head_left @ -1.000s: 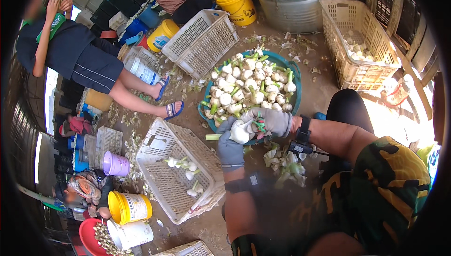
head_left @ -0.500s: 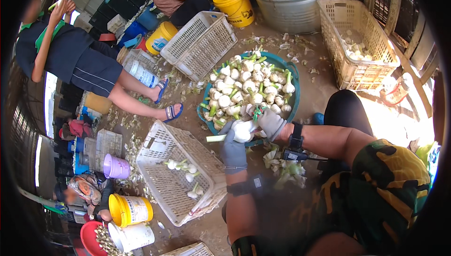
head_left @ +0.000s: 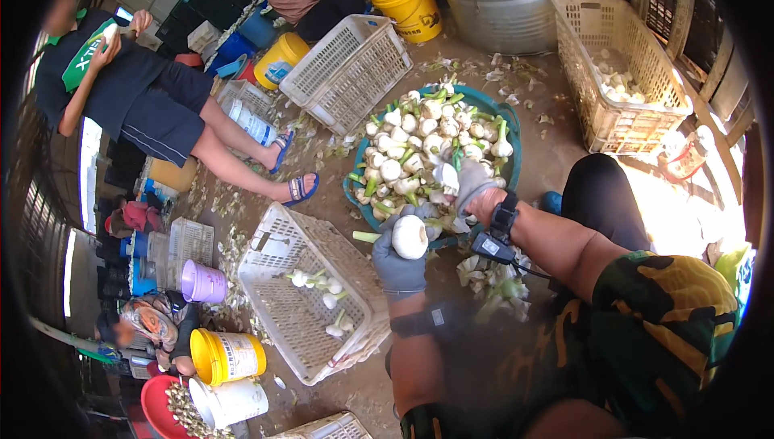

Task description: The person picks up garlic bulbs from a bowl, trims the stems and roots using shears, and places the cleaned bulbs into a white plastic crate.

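My left hand (head_left: 397, 266), in a grey glove, is closed around a white garlic bulb (head_left: 410, 237) whose cut pale-green stem points left. Over the near right part of the teal basin (head_left: 509, 116), my gloved right hand (head_left: 476, 183) has its fingers drawn together beside a loose white flap of garlic skin (head_left: 445, 178), which it seems to pinch. A bit of green shows just above those fingers. The basin is heaped with garlic bulbs (head_left: 419, 128) with short stems.
A plastic crate (head_left: 302, 334) holding several garlic bulbs stands left of my hands. Another crate (head_left: 629, 120) with bulbs is at far right, a third crate (head_left: 347, 76) beyond the basin. Peelings (head_left: 493, 286) litter the floor. A person in sandals (head_left: 300, 189) stands at left.
My right hand has come off the bulb and moved up and right over the basin, with skin at its fingers. The bulb stays in my left hand, its round side now bared.
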Available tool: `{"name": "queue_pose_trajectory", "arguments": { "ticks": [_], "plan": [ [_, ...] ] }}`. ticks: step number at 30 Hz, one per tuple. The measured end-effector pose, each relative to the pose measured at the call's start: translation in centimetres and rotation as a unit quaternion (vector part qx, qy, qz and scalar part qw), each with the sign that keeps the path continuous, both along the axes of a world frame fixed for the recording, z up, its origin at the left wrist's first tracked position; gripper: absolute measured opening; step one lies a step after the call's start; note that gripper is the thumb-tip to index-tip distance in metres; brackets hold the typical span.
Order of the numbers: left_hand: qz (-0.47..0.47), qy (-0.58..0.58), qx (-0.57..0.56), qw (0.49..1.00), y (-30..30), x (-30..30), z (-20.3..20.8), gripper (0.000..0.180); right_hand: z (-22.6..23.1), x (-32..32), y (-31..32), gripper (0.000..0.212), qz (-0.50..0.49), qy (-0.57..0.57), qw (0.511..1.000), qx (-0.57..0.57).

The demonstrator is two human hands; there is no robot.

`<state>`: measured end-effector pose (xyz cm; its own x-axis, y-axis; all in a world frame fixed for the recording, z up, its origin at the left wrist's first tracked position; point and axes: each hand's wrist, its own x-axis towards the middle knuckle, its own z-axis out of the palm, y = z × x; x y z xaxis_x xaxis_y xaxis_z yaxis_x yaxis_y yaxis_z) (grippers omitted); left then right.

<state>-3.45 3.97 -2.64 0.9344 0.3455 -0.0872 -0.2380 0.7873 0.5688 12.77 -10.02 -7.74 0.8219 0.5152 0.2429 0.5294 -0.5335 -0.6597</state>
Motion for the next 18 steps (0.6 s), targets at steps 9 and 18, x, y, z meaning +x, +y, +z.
{"name": "queue_pose_trajectory", "arguments": {
  "ticks": [9,18],
  "plan": [
    [0.36,-0.155,-0.175,0.903,7.5,-5.7,7.1,0.064,-2.2,-5.6,3.1,0.028,0.135,0.124,0.98,-0.074],
    [0.158,0.096,0.092,0.978,6.3,-1.9,2.3,0.046,-4.2,5.6,5.2,0.029,-0.122,0.117,0.983,-0.07]
  ]
}}
